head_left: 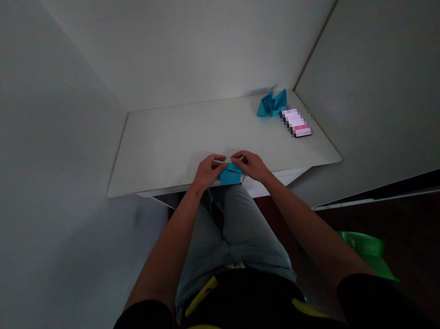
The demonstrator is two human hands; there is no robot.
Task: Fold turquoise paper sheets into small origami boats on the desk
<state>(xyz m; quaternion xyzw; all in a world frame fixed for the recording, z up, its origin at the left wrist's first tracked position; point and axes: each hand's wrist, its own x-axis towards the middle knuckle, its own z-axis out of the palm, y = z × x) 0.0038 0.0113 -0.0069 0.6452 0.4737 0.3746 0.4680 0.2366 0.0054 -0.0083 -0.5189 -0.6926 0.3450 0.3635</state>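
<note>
Both of my hands grip a small piece of folded blue paper (230, 174) at the front edge of the white table (164, 140). My left hand (209, 171) pinches its upper left side, thumb and fingers closed. On the upper right, my right hand (249, 162) holds it between thumb and fingers. A white edge shows at the top of the paper between the fingertips. The paper's lower part hangs in front of the table's edge. Further back on the right stands a blue folded-paper figure (272, 104) with pointed ends.
A phone (296, 122) with a blurred screen lies right of the paper figure. White walls close in the table at the back and both sides. On the dark floor at lower right is a green plastic object (365, 249), partly behind my right arm.
</note>
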